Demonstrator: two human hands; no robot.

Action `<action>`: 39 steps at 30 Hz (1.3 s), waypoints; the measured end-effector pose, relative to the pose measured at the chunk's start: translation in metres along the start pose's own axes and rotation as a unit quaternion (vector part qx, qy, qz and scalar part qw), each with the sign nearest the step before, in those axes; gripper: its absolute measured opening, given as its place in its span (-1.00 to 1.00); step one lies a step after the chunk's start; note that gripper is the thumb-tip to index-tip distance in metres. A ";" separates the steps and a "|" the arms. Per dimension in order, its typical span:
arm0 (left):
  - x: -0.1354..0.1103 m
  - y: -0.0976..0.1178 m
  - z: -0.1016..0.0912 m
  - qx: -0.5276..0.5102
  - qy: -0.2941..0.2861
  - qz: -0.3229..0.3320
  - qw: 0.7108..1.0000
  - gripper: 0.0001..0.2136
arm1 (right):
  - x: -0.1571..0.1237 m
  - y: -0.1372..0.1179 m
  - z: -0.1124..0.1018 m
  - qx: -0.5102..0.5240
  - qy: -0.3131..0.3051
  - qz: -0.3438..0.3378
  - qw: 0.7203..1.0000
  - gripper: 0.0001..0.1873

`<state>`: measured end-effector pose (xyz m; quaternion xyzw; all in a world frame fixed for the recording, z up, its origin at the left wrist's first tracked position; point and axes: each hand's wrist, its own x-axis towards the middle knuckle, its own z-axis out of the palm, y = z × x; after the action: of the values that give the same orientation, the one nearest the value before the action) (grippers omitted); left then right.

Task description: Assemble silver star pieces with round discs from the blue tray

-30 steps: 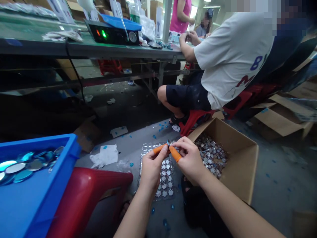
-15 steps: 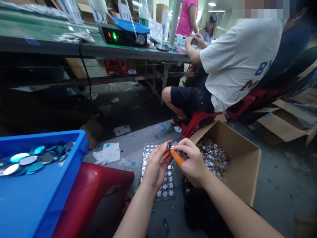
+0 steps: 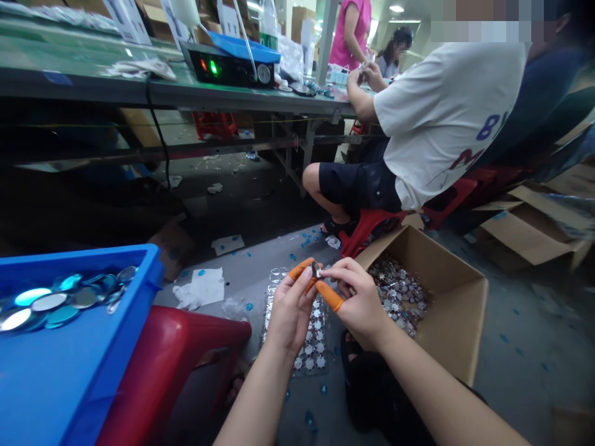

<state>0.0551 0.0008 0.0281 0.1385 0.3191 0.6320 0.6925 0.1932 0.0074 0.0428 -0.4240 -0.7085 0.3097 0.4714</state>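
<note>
My left hand (image 3: 292,306), with orange finger cots on some fingers, is closed on a small round shiny disc (image 3: 316,270). The disc is tilted, and its edge faces me in part. My right hand (image 3: 357,291) touches the disc with the index fingertip. Its thumb, in an orange cot, is held a little apart below, and the other fingers are curled. Beneath both hands a clear plastic tray (image 3: 284,272) holds rows of small silvery, notched round pieces. A cardboard box (image 3: 458,322) to the right contains many similar loose pieces (image 3: 400,291).
On the left, a blue bin (image 3: 60,396) with round mirror-like discs (image 3: 49,301) rests on a red stool (image 3: 186,334). A co-worker in a white shirt (image 3: 446,118) sits ahead at the long workbench (image 3: 102,87). Blue bits and paper (image 3: 204,287) litter the floor.
The disc has shifted slightly left and turned more edge-on in my left hand. My right index fingertip has moved onto it, and the right thumb sits slightly further left.
</note>
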 end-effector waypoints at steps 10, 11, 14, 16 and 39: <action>0.001 -0.007 0.000 0.092 0.026 0.094 0.991 -0.55 | 0.001 0.002 0.004 0.014 0.016 0.044 0.999 -0.79; 0.002 -0.007 0.000 0.092 0.023 0.096 0.991 -0.55 | 0.001 0.003 0.004 0.018 0.018 0.052 0.998 -0.80; 0.003 -0.008 -0.001 0.100 0.006 0.097 0.990 -0.57 | 0.000 0.005 0.005 0.031 0.033 0.070 0.996 -0.82; 0.003 -0.009 -0.002 0.105 0.003 0.102 0.989 -0.59 | 0.000 0.006 0.006 0.039 0.048 0.076 0.995 -0.83; 0.000 -0.012 -0.003 0.107 0.054 0.054 0.991 -0.71 | 0.000 0.005 0.008 -0.011 0.038 0.023 0.999 -0.90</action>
<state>0.0628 -0.0015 0.0187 0.1946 0.4138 0.6371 0.6205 0.1874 0.0093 0.0361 -0.4564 -0.6837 0.2965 0.4861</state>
